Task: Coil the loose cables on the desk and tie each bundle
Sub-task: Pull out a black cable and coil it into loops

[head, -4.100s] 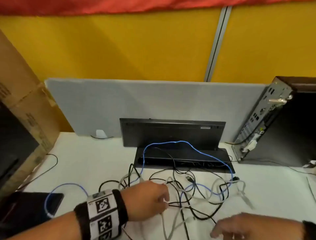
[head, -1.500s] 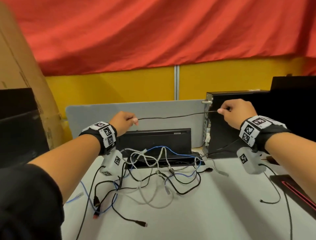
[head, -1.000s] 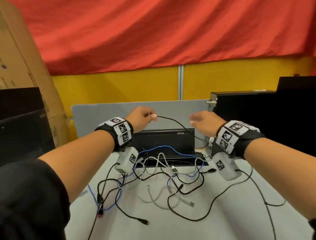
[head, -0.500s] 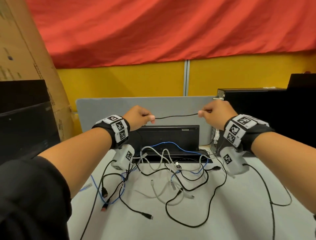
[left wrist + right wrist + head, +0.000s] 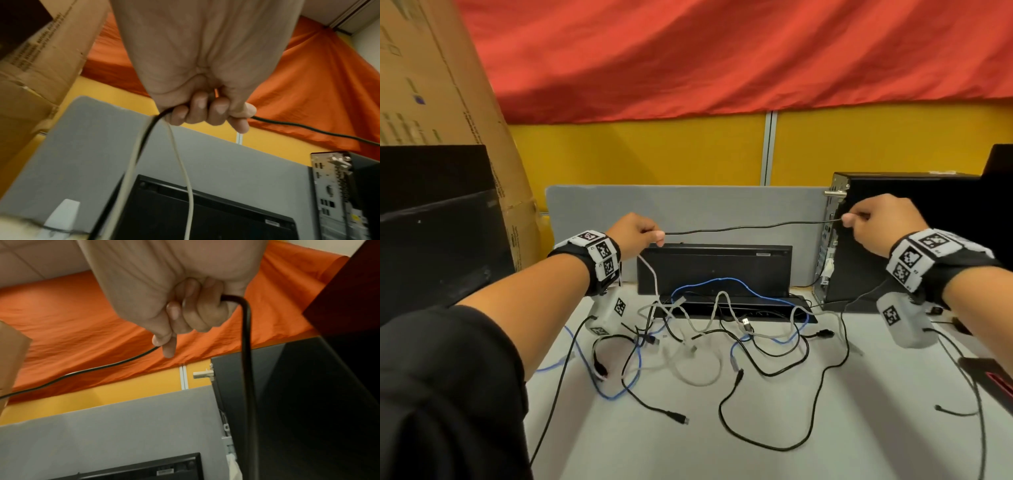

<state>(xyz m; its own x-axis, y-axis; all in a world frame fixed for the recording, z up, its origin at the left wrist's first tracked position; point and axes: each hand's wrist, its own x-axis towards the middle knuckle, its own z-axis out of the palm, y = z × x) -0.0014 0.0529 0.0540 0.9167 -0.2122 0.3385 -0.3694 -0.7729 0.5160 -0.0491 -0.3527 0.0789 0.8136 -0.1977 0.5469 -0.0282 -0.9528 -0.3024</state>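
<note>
A thin black cable (image 5: 750, 227) runs almost straight between my two raised hands above the desk. My left hand (image 5: 635, 233) grips it in a fist, and the left wrist view shows the black cable (image 5: 308, 129) leaving past the thumb, with a white cable (image 5: 183, 162) hanging from the same fist. My right hand (image 5: 876, 222) pinches the other end, and the cable (image 5: 247, 353) drops from that fist toward the desk. Below lies a tangle of black, white and blue cables (image 5: 709, 329).
A black keyboard (image 5: 714, 270) stands on edge against the grey divider (image 5: 688, 205). A black computer tower (image 5: 893, 240) stands at right, a dark monitor (image 5: 438, 240) and cardboard box (image 5: 441, 85) at left. The white desk (image 5: 654, 445) shows bare surface near its front edge.
My hands have moved apart, the right one further right toward the tower, and the black cable between them is now stretched longer. A white cable now hangs from my left fist.
</note>
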